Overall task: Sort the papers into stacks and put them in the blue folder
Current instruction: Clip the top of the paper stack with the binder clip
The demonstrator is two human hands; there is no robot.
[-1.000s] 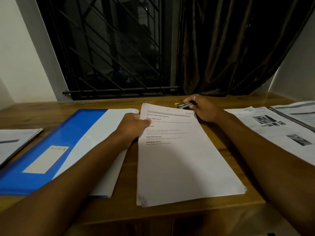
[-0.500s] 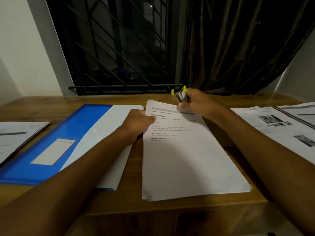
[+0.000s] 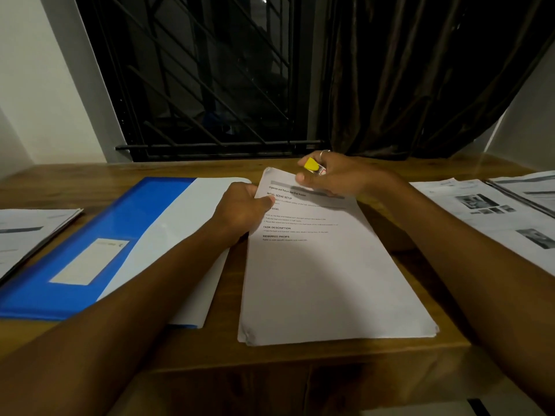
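Note:
A stack of white printed papers [image 3: 324, 280] lies in the middle of the wooden table [image 3: 180, 169]. My left hand [image 3: 240, 210] grips the stack's upper left edge, thumb on top. My right hand [image 3: 336, 175] hovers over the stack's top edge, shut on a small yellow stapler [image 3: 312, 166]. The blue folder [image 3: 99, 244] lies flat to the left of the stack, with a white sheet [image 3: 186, 235] over its right part.
More printed papers with photos [image 3: 492, 217] lie at the right, and another pile [image 3: 33, 229] at the far left. A barred window [image 3: 204, 73] and a dark curtain [image 3: 420, 70] stand behind the table. The table's front edge runs just below the stack.
My right hand picked the stapler up from the table behind the stack and brought it over the stack's top edge. My left hand kept its hold on the stack.

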